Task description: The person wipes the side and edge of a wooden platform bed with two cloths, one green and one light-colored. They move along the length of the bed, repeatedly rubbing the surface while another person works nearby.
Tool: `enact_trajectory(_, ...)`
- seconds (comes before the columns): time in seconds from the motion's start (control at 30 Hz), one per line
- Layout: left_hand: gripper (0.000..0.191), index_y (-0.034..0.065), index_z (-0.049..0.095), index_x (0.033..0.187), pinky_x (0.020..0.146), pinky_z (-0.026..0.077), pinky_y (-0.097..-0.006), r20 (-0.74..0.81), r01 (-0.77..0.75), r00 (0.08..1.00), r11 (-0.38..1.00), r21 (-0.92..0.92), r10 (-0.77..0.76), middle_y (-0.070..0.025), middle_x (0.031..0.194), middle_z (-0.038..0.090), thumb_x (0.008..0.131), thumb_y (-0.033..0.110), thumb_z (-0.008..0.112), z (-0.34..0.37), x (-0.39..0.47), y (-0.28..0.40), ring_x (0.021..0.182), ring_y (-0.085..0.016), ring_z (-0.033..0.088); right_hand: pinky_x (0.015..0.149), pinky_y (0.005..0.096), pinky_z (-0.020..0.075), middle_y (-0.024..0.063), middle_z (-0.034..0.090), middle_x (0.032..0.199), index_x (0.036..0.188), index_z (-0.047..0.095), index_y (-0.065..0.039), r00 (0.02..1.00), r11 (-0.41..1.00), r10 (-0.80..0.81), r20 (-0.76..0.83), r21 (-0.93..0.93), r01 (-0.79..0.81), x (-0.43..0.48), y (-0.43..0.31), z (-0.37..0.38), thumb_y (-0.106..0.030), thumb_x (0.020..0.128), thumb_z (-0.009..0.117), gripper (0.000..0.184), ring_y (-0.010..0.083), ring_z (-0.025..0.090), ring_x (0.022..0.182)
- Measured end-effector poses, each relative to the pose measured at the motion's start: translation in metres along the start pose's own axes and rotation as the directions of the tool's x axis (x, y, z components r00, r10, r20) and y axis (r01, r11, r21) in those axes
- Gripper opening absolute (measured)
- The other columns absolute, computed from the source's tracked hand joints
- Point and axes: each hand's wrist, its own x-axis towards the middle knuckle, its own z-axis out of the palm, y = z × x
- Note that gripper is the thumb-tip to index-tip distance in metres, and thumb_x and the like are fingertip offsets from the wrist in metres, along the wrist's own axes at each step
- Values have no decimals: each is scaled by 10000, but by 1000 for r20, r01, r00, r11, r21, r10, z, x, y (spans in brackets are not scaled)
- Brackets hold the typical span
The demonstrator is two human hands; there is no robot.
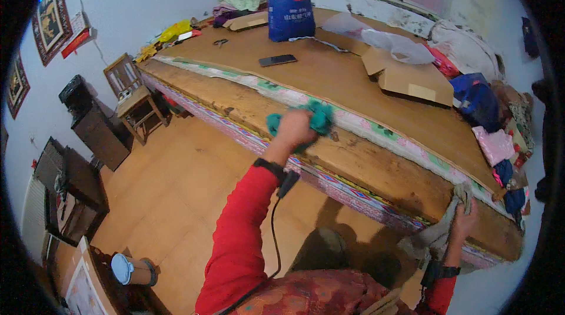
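Note:
My left hand (pixel 296 127) grips a bunched green cloth (pixel 321 117) against the wooden front edge (pixel 371 156) of a raised bed platform. The cloth is slightly blurred. Farther right, my right hand (pixel 466 222) holds a greyish cloth (pixel 430 240), part of which rests on the wood while the rest hangs over the front. Dark marks show along the wood. Behind it runs a strip of floral sheeting (pixel 384 132), then the brown mat (pixel 326 72) covering the platform. Patterned trim (pixel 344 186) lines the platform's front below the wood.
On the mat lie a phone (pixel 278 60), scissors (pixel 220 42), a blue bag (pixel 291 17), an opened cardboard box (pixel 410 79) and clear plastic (pixel 379 37). Clothes (pixel 494 145) are heaped at the right end. A wooden chair (pixel 132 94) and a lidded bin (pixel 132 269) stand leftward.

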Motion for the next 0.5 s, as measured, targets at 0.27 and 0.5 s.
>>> enact_trajectory(0.27, 531, 117, 646, 1145, 783, 525, -470, 248, -287, 834, 771, -569, 493, -184, 1015, 684, 666, 299, 788, -37, -86, 96, 916, -404, 654, 969, 366, 446, 158, 646, 1184, 1239, 599, 25, 999, 999, -17, 45, 43, 15, -5, -24, -10, -126, 883, 623, 388, 274, 605, 1086)
enact_trajectory(0.5, 569, 128, 645, 1185, 840, 526, -459, 410, 97, 876, 926, 365, -254, -184, 1136, 657, 765, 496, 750, -99, -55, -25, 1001, -363, 649, 991, 433, 444, 208, 625, 1221, 1249, 603, -2, 997, 996, -83, -3, -16, 83, -11, -21, -4, -162, 883, 639, 401, 367, 586, 1140)
